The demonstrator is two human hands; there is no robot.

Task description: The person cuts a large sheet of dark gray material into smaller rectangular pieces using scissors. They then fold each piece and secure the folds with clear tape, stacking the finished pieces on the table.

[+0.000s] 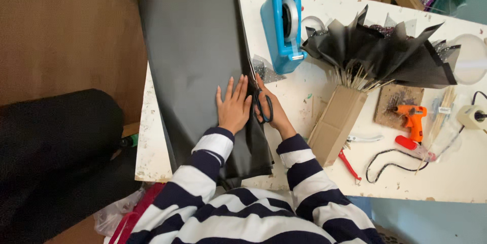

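Below our striped sleeves [213, 173], our left hand [233, 106] lies flat, fingers spread, on the black sheet [195, 56] while our right hand [269, 109], fingers clamped through the scissors [259, 97], has cut partway up its right edge, most still uncut.

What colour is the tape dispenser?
The tape dispenser is bright blue, seen in the head view.

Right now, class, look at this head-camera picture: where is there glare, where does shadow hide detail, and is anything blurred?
Head view: sharp over the left hand, which is flat on the black sheet, and the right hand in the scissors; soft sheen on the sheet's top; the round lid at the right edge is washed out; the dark shape at left shows no detail; table edges bow slightly.
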